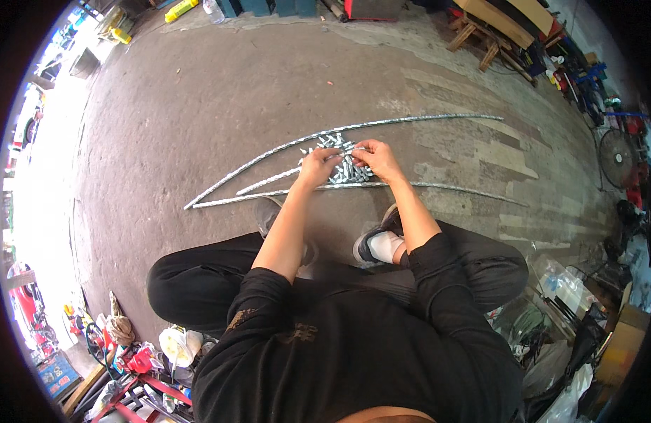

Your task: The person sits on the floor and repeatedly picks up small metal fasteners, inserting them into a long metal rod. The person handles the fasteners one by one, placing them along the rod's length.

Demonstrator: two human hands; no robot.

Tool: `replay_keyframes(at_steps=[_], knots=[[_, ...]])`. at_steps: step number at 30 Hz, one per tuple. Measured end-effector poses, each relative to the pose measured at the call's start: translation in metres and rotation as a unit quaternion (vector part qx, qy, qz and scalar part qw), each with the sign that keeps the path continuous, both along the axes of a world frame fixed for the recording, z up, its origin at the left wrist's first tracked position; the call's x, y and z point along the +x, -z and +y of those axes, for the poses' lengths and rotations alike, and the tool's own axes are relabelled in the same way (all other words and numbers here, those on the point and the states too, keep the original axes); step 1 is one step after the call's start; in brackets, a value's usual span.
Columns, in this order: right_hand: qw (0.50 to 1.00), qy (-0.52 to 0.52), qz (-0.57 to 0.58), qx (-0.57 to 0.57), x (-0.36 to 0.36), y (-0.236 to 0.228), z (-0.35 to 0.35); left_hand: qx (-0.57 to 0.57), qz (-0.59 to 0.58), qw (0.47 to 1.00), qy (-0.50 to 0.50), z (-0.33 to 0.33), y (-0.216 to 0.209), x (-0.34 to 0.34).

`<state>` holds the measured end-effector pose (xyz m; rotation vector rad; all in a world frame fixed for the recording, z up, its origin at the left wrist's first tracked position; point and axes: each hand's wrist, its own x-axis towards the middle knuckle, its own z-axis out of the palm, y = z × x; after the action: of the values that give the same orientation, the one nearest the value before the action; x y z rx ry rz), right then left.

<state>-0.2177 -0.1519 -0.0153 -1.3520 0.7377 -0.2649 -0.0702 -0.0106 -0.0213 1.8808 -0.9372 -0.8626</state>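
Observation:
A pile of small, shiny silver metal pieces (353, 173) lies on the floor in front of my crossed legs. My left hand (320, 168) is closed in a pinch at the left side of the pile. Opposite it, my right hand (379, 159) pinches a small silver piece, and the fingertips of both hands nearly meet over the pile. The fingers partly hide what they grip. A short silver segmented strand (267, 182) runs up to my left hand. Two longer segmented strands, an upper one (269, 152) and a lower one (438, 185), lie on either side of the pile.
My shoes (371, 243) are just below the lower strand. Clutter with bags and tools (138, 366) sits at lower left, plastic bags (561, 282) at lower right. A fan (616, 156) stands at the right, a wooden bench (484, 42) at the far right, a yellow bottle (181, 10) at the far left.

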Motion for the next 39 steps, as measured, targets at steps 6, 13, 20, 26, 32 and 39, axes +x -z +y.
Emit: replay_keyframes(at_steps=[6, 13, 20, 26, 32, 39], knots=[[0.954, -0.044, 0.227, -0.191, 0.01, -0.01, 0.001, 0.013, -0.047, 0.999, 0.009, 0.003, 0.009, 0.003], [0.974, -0.017, 0.055, -0.221, 0.008, 0.015, 0.004, -0.005, -0.054, 0.998, 0.005, 0.001, 0.01, -0.002], [0.971, -0.029, 0.186, -0.147, 0.016, 0.0, 0.007, -0.094, -0.132, 0.987, -0.02, 0.012, 0.014, -0.011], [0.984, -0.054, 0.02, -0.167, 0.005, 0.012, 0.002, -0.081, -0.101, 0.991, -0.034, 0.008, 0.019, -0.012], [0.988, -0.042, 0.131, -0.068, 0.015, -0.008, 0.007, -0.073, -0.082, 0.993, -0.048, 0.012, 0.019, -0.01], [0.982, -0.03, 0.127, -0.136, 0.016, 0.012, 0.009, -0.055, -0.07, 0.994, -0.063, 0.009, 0.011, -0.008]])
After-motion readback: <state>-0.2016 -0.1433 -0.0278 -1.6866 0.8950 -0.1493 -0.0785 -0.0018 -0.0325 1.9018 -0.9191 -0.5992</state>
